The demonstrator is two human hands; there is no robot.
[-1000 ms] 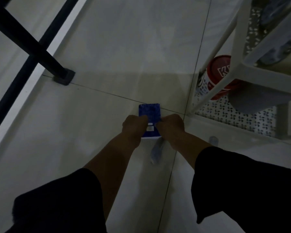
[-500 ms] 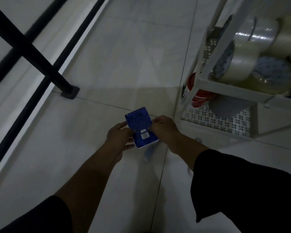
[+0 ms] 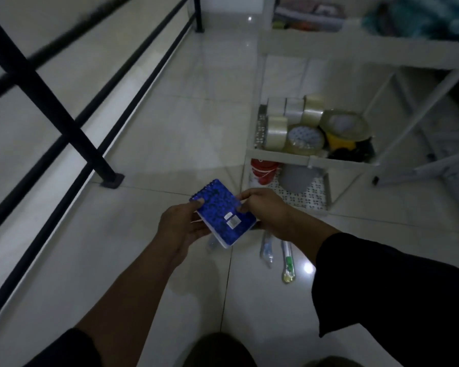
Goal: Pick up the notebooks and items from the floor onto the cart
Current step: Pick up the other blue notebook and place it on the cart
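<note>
Just in front of the white cart (image 3: 313, 161), above the tiled floor (image 3: 170, 144), we hold a small blue spiral notebook (image 3: 221, 211) between both hands. Our left hand (image 3: 182, 226) is clamped on its near-left edge with the thumb on the cover; our right hand (image 3: 265, 211) pinches the side nearest the cart. Beside the cart's base, two pens (image 3: 276, 251) lie on the floor, below our right wrist. Tape rolls (image 3: 292, 123) crowd the cart's middle shelf, so we judge the notebook could topple them or slide off if set down carelessly. Its glossy cover may slip as one hand lets go. Dim light could also make us overlook the pens.
</note>
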